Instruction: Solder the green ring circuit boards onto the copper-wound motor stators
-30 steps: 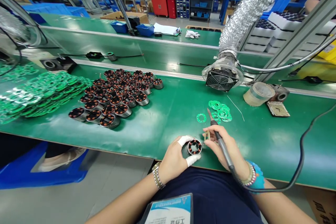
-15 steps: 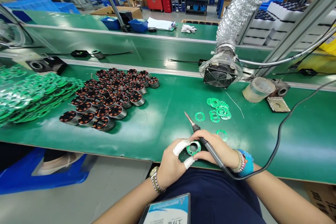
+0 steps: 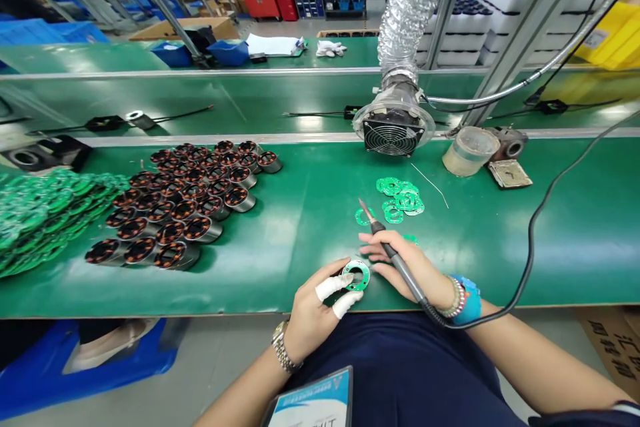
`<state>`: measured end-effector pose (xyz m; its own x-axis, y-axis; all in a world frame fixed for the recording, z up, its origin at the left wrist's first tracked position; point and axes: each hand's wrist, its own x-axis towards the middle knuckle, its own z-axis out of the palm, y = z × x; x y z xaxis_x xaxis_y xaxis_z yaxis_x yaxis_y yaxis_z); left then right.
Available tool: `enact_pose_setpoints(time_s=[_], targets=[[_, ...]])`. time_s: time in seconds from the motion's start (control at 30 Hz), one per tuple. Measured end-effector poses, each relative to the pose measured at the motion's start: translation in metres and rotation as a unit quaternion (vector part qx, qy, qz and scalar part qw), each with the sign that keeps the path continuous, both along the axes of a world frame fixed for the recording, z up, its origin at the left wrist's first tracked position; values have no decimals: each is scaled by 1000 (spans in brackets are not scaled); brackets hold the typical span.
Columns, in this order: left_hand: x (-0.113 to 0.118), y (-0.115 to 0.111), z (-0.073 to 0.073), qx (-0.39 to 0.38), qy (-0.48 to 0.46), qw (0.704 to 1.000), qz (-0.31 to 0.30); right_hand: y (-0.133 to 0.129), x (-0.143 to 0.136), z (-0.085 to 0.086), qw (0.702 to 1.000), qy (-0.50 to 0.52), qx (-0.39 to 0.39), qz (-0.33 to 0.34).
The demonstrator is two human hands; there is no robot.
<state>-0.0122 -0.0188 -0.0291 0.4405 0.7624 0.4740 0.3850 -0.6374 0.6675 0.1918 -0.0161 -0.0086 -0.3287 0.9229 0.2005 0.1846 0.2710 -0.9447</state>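
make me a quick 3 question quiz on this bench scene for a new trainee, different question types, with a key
1. True or false: the right hand holds the soldering iron.

2. What sits at the lower end of the silver duct? a) a lamp b) a fan c) a blue bin

3. Fill in: the left hand holds a green ring with two fingers covered in ____.

Key: 1 true; 2 b; 3 white.
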Motion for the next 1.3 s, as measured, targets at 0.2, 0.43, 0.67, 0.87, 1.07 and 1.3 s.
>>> enact_pose_setpoints(time_s=[0.2,0.43,0.67,0.87,1.07,1.3], targets=[[0,-1,1,7,3,1000,-2,-1,-8,-10,996,65,-56,7],[1,0,4,6,3,1000,-7,1,-14,-3,998,45,-47,-28],[2,-1,2,16,-6,1000,0,-8,-9,1,995,-45,47,-80],[4,-1,4,-2,-13,1000,7,-10,-6,5,985,-133,97,-40],[5,0,4,-5,-32,999,12,-12,-5,4,977,-165,131,-32],[7,-1,2,-12,-27,999,25,-8,-8,7,985,-130,101,-42]])
